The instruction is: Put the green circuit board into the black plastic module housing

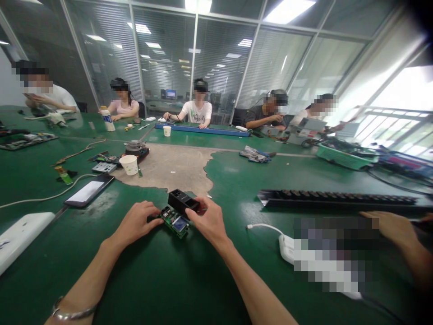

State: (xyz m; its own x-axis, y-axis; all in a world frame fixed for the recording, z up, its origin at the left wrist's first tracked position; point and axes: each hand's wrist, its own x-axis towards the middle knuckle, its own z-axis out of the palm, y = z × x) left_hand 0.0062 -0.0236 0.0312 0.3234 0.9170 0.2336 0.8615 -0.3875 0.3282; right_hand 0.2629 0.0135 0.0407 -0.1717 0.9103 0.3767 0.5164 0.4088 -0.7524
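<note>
My right hand is closed around one end of a black rectangular plastic housing, held tilted just above the table. Under and in front of it lies a green circuit board with a small bluish display. The fingertips of my left hand pinch the left edge of this board. Board and housing are very close together; whether they touch, I cannot tell. A silver bracelet circles my left wrist.
Left of my hands lie a phone, a paper cup and a white device. On the right are a long black rail, a white power strip and a neighbour's hand. Gloves lie farther back. Several people sit opposite.
</note>
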